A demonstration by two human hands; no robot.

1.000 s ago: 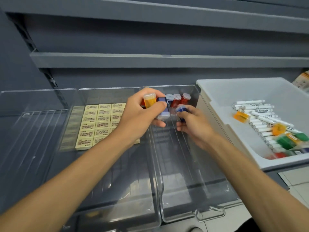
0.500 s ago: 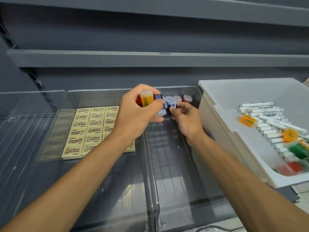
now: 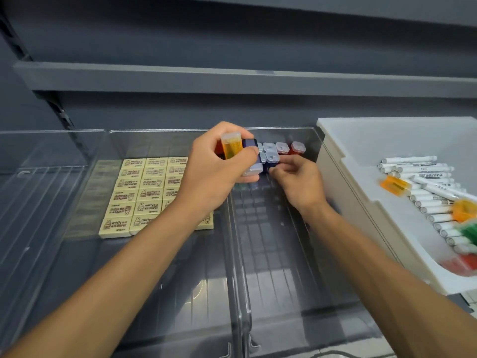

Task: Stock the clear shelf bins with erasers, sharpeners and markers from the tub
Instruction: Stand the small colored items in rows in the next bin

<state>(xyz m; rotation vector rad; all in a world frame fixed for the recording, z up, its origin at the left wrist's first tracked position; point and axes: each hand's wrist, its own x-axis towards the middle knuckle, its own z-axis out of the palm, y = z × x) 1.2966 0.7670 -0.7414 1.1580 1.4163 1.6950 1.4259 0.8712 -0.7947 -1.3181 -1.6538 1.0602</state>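
Note:
My left hand (image 3: 216, 171) grips a bunch of sharpeners (image 3: 232, 149), an orange one, a blue one and a red one behind, above the wall between two clear bins. My right hand (image 3: 296, 182) pinches a blue sharpener (image 3: 271, 161) at the back of the right clear bin (image 3: 284, 254), next to a row of blue and red sharpeners (image 3: 284, 148) standing there. Cream erasers (image 3: 144, 192) lie in rows in the middle clear bin (image 3: 154, 280). The white tub (image 3: 361, 202) at right holds white markers (image 3: 426, 182) and more sharpeners (image 3: 395, 186).
A third clear bin (image 3: 38, 202) sits at the far left with nothing visible in it. Grey shelves (image 3: 232, 78) run above the bins. Green and red sharpeners (image 3: 467, 233) lie at the tub's near end. A tiled floor shows at the bottom right.
My right hand moved the blue sharpener back and down into the right bin, beside the standing row. My left hand stayed over the bin wall with its bunch.

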